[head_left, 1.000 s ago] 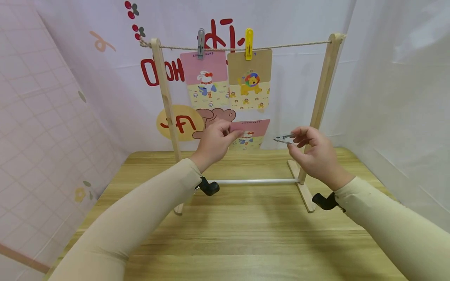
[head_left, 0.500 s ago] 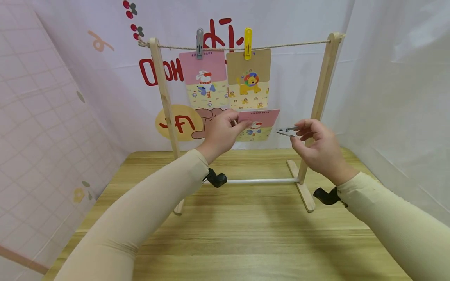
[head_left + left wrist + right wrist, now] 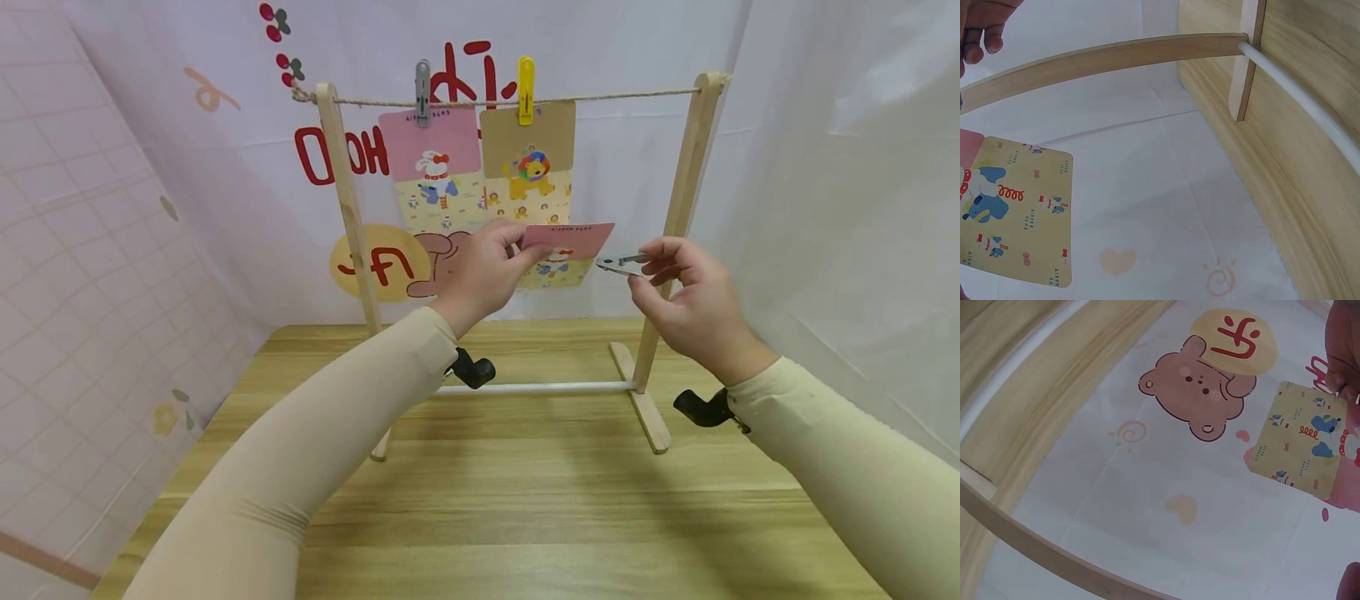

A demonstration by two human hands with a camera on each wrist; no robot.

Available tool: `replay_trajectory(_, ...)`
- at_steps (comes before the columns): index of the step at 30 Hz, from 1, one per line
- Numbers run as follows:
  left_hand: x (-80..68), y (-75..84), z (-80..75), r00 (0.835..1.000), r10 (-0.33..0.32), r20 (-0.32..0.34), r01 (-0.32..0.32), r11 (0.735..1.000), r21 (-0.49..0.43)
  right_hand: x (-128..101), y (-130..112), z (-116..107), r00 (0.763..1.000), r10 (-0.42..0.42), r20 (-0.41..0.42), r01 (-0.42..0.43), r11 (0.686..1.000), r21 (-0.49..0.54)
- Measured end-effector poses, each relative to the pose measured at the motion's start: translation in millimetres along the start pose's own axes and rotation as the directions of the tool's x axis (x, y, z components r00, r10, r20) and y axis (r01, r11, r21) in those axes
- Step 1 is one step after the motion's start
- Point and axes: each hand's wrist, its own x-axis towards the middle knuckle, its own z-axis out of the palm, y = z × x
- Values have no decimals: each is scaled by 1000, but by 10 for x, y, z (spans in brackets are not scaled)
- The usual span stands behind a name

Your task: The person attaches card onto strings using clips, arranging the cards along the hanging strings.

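Observation:
My left hand (image 3: 487, 271) pinches a pink and yellow cartoon card (image 3: 564, 252) by its left edge and holds it in the air in front of the wooden rack (image 3: 693, 167). The same card (image 3: 1016, 212) shows in the left wrist view and the card (image 3: 1310, 440) in the right wrist view. My right hand (image 3: 686, 304) grips a small silver clip (image 3: 621, 264), its tip just right of the card. On the rope (image 3: 622, 97) above hang a pink rabbit card (image 3: 431, 158) under a grey peg (image 3: 422, 82) and a brown lion card (image 3: 527, 154) under a yellow peg (image 3: 527, 79).
The rack stands at the back of a wooden table (image 3: 525, 508), with a white bar (image 3: 540, 387) low between its posts. A white backdrop with red letters and a bear picture (image 3: 1200, 394) hangs behind. The rope's right half is bare. Pale walls close in on both sides.
Both hands have risen toward the rope. The left hand lifted the card up and to the right; the right hand brought the clip up beside it.

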Motion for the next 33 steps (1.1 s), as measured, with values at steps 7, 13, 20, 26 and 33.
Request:
replay_trajectory(7, 70, 60, 20, 999, -33, 6, 33, 999, 13, 74, -36, -55, 1000, -7, -19, 7, 1000, -15)
replay_trajectory(13, 105, 126, 38, 999, -40, 1, 40, 999, 26, 117, -65, -100, 999, -8, -38, 8, 1000, -11)
replay_trajectory(20, 143, 206, 46, 999, -43, -3, 43, 999, 22, 184, -107, -151, 999, -16, -52, 16, 1000, 3)
replay_trajectory(26, 193, 267, 58, 999, -42, -4, 42, 999, -13, 245, -141, -208, 998, -22, -62, 21, 1000, -20)
replay_trajectory(33, 247, 362, 64, 998, -66, -19, 65, 997, -39, 319, -165, -266, 997, -43, -66, 41, 999, -26)
